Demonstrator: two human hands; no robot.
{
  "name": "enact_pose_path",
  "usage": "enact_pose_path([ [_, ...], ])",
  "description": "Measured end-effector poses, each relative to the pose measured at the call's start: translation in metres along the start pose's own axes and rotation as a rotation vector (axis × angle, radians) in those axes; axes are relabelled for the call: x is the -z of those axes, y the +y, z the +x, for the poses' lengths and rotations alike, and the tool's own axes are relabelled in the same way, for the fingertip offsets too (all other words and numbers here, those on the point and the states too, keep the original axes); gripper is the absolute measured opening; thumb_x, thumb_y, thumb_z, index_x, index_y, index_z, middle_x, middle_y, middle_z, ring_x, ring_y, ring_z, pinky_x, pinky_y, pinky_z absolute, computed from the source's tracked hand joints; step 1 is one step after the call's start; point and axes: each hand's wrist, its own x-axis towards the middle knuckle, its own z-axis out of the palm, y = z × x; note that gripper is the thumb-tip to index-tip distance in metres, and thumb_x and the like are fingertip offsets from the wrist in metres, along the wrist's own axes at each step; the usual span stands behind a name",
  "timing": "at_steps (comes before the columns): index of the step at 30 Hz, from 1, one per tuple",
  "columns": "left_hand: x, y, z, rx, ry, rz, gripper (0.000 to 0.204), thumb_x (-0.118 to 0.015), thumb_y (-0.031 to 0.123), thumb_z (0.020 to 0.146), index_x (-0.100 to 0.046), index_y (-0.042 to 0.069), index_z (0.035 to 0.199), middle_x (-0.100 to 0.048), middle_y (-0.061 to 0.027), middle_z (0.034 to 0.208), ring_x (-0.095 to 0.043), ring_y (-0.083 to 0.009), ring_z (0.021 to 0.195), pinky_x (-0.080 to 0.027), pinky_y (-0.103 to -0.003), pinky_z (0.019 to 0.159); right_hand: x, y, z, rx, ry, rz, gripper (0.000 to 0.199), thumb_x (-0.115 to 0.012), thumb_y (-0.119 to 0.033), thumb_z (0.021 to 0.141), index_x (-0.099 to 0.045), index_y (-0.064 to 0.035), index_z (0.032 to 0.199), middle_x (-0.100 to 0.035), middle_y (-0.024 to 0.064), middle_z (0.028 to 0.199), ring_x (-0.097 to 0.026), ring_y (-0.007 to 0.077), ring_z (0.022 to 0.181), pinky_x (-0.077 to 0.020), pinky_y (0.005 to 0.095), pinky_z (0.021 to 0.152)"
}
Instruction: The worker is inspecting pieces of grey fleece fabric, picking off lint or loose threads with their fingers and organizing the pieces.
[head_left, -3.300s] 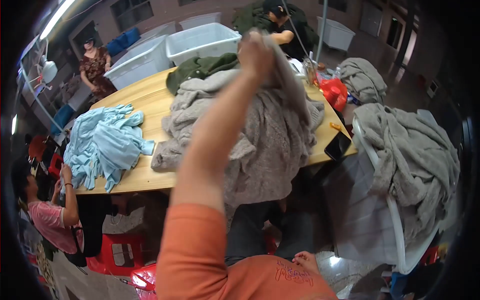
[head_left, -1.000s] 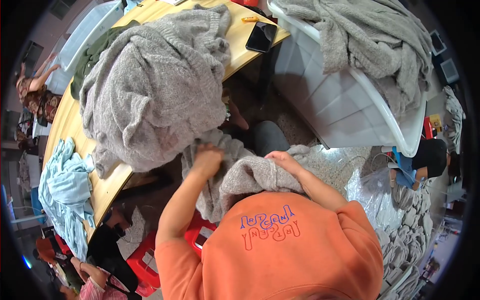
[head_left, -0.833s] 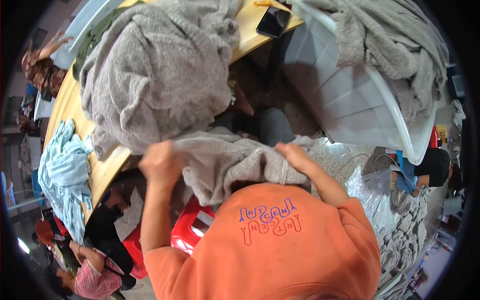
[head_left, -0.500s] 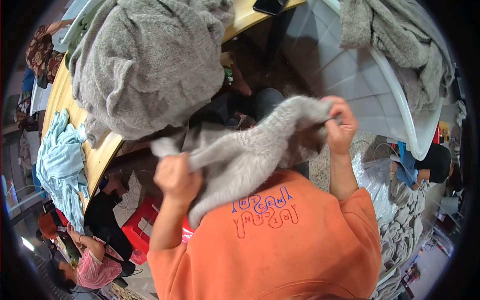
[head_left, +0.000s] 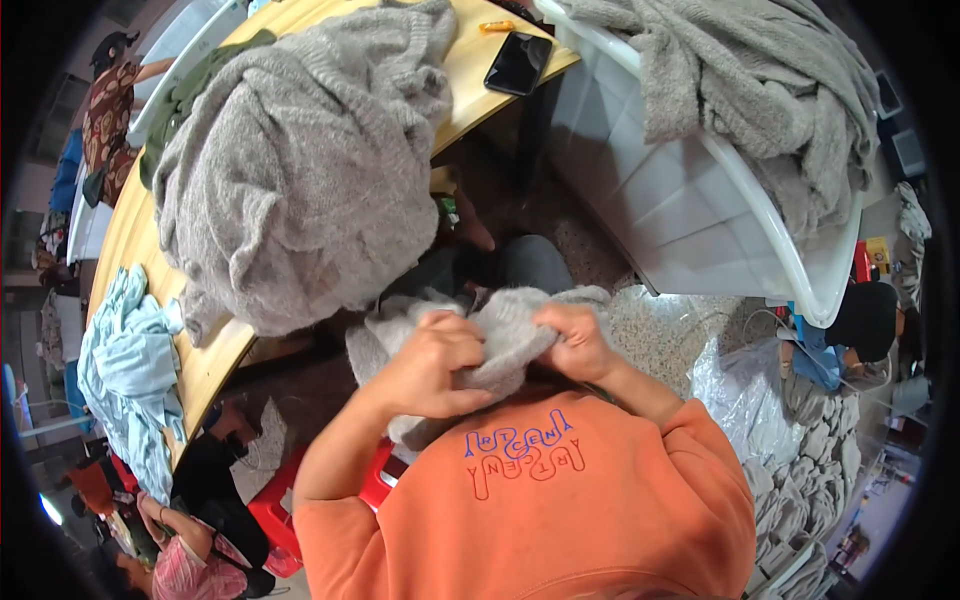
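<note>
A fuzzy light-grey knit garment [head_left: 508, 330] is bunched in front of my chest, over my lap. My left hand [head_left: 432, 366] grips it from the left, fingers curled into the cloth. On the other side my right hand [head_left: 575, 342] pinches a fold between thumb and fingers. The lower part of the garment hangs against my orange top, and its far edge lies near my knees. Which part of the garment each hand holds is hidden in the folds.
A large heap of grey knitwear [head_left: 300, 180] covers the wooden table [head_left: 225, 350] ahead left, beside light-blue cloth [head_left: 130, 355]. A black phone [head_left: 518, 63] lies at the table's edge. Right stands a white plastic tub [head_left: 690, 200] with more grey knits [head_left: 750, 90]. A person [head_left: 195, 560] sits lower left.
Both hands have come closer together. The garment, stretched wide and blurred before, is now gathered between them, and my right hand has moved down and left. The view has shifted slightly.
</note>
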Motion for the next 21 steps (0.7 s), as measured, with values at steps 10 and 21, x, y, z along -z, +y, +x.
enact_pose_path([
  [10, -0.028, -0.063, -0.065, 0.464, -0.017, 0.194, 0.032, -0.070, 0.017, 0.072, -0.059, 0.004, 0.099, -0.061, -0.0138, 0.090, -0.059, -0.0298, 0.090, -0.046, -0.038, 0.071, 0.045, 0.017, 0.002, -0.341, 0.313, -0.223, 0.019, -0.053, 0.005, 0.069, -0.061, 0.0017, 0.087, -0.060, 0.0011, 0.074, -0.051, 0.0056, 0.071, -0.0425, 0.0219, 0.061],
  [21, -0.073, -0.111, -0.036, 0.571, 0.285, 0.400, 0.032, -0.068, 0.015, 0.073, -0.059, 0.009, 0.103, -0.059, -0.0126, 0.104, -0.058, -0.0337, 0.084, -0.048, -0.041, 0.074, 0.047, 0.029, -0.010, -0.413, 0.092, -0.143, 0.013, -0.059, 0.005, 0.073, -0.063, 0.0013, 0.085, -0.063, 0.0003, 0.078, -0.054, 0.0058, 0.075, -0.0436, 0.0219, 0.067],
])
